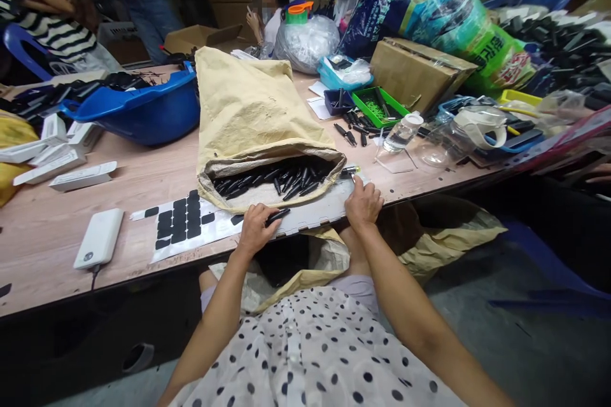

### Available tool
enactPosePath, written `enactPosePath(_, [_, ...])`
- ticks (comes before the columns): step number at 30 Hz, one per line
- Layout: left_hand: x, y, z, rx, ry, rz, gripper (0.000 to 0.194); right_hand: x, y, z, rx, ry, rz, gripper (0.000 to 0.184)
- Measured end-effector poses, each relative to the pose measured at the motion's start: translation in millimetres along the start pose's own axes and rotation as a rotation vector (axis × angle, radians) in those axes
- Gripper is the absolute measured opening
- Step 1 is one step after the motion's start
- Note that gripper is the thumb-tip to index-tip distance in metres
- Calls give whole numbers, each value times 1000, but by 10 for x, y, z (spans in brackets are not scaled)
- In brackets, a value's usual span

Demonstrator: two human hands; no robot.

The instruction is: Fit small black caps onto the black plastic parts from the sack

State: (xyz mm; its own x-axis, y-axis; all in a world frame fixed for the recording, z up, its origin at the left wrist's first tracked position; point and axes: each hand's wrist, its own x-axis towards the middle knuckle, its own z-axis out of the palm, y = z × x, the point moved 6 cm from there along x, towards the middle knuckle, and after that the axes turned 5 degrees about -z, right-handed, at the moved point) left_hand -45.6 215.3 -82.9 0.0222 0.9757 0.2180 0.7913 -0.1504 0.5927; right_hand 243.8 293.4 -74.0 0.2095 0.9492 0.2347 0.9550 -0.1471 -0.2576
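My left hand [256,229] is closed around a slim black pen-shaped piece [277,216] at the table's front edge. To its right, my right hand [363,203] rests at the edge with its fingers curled together. Just beyond its fingertips lies a small thing with a yellow-green end [352,170]; whether the fingers grip part of it is too small to see. Between and behind both hands, a beige woven sack [258,102] lies with its mouth facing me. Many similar black pieces [286,179] show inside it. A grey-white board [312,208] lies under my hands.
Left: a sheet of black stickers [179,222], a white power bank [99,238], white boxes [83,176], a blue basin [143,108]. Right: a green tray [380,108], a clear bottle [403,133], a cardboard box [415,73]. Another open sack [305,276] hangs below the edge. People are behind.
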Motion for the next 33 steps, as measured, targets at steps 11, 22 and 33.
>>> enactPosePath(11, [88, -85, 63, -118, 2, -158, 16, -701, -162, -290, 659, 222, -180, 47])
enactPosePath(22, [123, -111, 127, -173, -18, -222, 16, -1213, -984, -152, 809, -94, -594, 41])
enactPosePath(33, [81, -97, 107, -257, 65, -328, 50, -1178, -1099, -240, 790, -144, -587, 43])
